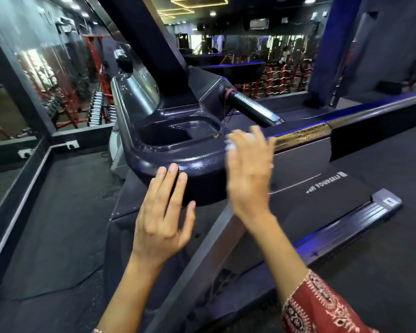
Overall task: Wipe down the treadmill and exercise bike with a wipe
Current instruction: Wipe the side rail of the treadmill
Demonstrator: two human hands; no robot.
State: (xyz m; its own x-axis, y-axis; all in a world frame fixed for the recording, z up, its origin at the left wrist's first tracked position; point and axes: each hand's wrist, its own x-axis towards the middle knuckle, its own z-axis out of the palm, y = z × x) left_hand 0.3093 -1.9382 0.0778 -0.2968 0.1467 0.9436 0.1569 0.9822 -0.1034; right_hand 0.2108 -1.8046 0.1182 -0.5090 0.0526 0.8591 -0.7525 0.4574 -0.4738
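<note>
The only wording I can read from here is white capital lettering on the flat black rubber treadmill belt [334, 194], just right of and a little below the fingers of the right hand [248, 179]. It says "YOURSELF", after a letter or two I cannot make out. Farther right of those fingers, a small yellow-and-blue sticker [389, 202] sits on the grey ribbed side rail [346, 227], too small to read.
</note>
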